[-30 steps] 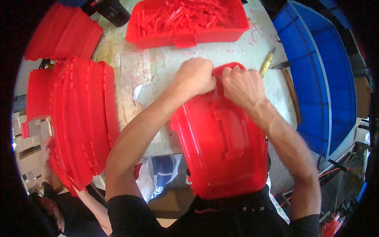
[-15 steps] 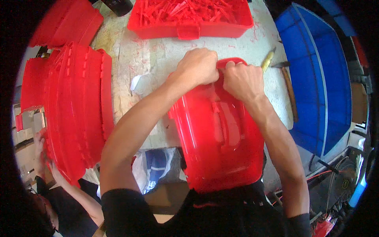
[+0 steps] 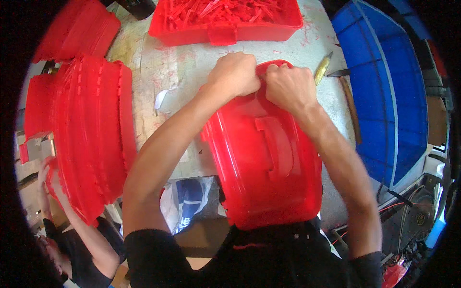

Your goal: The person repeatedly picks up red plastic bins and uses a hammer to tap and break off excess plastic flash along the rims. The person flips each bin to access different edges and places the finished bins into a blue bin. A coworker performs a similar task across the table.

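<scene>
Glossy red plastic cover (image 3: 261, 201) lies with its far end over the tabletop (image 3: 180, 65) and its near end against the person's torso, at 6 o'clock. A raised, curved handle shape (image 3: 284, 151) marks its face. At its far rim, the left hand (image 3: 235, 73) sits at 11 o'clock with its grip closed into a fist; the right hand (image 3: 292, 89) sits at 12 o'clock, its grip narrow, fingers curled. What either one pinches is hidden.

Around the cover: a red bin (image 3: 259, 33) full of red plastic pieces at 12 o'clock, a slim yellowish tool (image 3: 323, 68) at 1, a blue crate (image 3: 377, 96) at 2, nested red shells (image 3: 91, 139) at 9, and a co-worker's forearm (image 3: 86, 230) at 8.
</scene>
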The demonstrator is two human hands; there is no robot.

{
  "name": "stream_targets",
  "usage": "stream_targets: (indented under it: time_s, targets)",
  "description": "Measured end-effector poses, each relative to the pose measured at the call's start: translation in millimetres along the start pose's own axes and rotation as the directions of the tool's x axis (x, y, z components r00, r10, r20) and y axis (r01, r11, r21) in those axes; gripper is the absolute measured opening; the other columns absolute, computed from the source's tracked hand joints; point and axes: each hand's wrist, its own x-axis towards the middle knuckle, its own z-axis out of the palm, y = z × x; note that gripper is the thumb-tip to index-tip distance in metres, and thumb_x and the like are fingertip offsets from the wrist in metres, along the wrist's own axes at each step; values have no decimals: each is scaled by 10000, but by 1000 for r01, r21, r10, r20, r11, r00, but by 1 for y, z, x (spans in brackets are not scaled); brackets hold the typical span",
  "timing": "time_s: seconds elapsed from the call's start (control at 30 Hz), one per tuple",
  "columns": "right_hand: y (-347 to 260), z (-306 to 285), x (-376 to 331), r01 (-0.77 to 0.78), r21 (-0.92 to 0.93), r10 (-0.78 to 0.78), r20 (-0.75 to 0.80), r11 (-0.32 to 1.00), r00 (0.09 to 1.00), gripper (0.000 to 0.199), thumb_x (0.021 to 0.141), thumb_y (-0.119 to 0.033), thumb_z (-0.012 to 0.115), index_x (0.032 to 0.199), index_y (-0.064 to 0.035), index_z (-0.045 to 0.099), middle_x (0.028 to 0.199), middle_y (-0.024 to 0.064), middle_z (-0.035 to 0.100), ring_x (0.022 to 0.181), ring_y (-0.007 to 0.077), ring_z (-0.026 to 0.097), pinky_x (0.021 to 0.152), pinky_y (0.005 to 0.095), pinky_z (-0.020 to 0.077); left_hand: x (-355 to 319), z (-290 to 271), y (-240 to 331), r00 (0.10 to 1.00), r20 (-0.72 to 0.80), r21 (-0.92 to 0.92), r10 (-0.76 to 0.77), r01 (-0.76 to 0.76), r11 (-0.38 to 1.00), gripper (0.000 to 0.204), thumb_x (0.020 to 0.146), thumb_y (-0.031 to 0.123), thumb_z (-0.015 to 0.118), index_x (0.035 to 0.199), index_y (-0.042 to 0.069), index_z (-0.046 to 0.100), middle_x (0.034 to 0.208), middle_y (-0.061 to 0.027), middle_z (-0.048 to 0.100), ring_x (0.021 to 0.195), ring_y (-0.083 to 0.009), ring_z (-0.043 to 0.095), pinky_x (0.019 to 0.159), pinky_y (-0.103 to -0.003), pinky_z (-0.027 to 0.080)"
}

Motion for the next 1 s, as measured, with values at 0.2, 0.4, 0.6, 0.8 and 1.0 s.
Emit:
stream_targets:
  time_s: [0.2, 0.4, 0.6, 0.8, 1.0]
  targets:
    - [2, -3, 3, 52, -63, -52, 2, 997, 999, 123, 806, -164, 629, 757, -91, 715, 753, 114, 730, 683, 239, 736, 593, 384, 576, -2, -6, 1, 999, 36, 15, 6, -6, 1000, 233, 689, 175, 683, 802, -24, 724, 870, -297, 676, 868, -432, 682, 809, -501, 552]
    - [14, -9, 20, 360, -189, -365, 9, 914, 931, 150, 848, -159, 640, 752, -160, 755, 762, 66, 744, 726, 210, 740, 614, 351, 574, -2, 9, -3, 997, -77, -15, 24, -26, 1000, 198, 696, 188, 686, 789, 18, 727, 844, -251, 682, 856, -424, 671, 780, -507, 546]
    - [11, -20, -1, 153, -114, -139, 120, 982, 983, 168, 846, -150, 636, 729, -170, 755, 755, 56, 740, 724, 197, 740, 594, 345, 568, 1, 3, -2, 993, 22, 48, 118, -119, 992, 216, 704, 201, 683, 770, -3, 715, 833, -266, 679, 830, -438, 670, 762, -518, 541]
    - [21, -22, -12, 134, 27, -129, -146, 991, 981, 128, 837, -145, 642, 875, -39, 580, 703, 83, 681, 649, 218, 711, 525, 342, 544, 8, -10, -1, 980, 167, 30, 109, -115, 993, 367, 737, 344, 747, 845, -6, 724, 899, -258, 696, 908, -417, 680, 828, -500, 533]
    - [46, -4, -26, 121, 160, -126, 20, 980, 992, 307, 908, -297, 669, 943, -5, 578, 699, 150, 678, 645, 300, 698, 571, 396, 547, -125, -29, -3, 851, -522, -56, 50, -93, 994, 387, 837, 154, 743, 1171, -11, 637, 1112, -238, 656, 1019, -393, 637, 896, -438, 504]
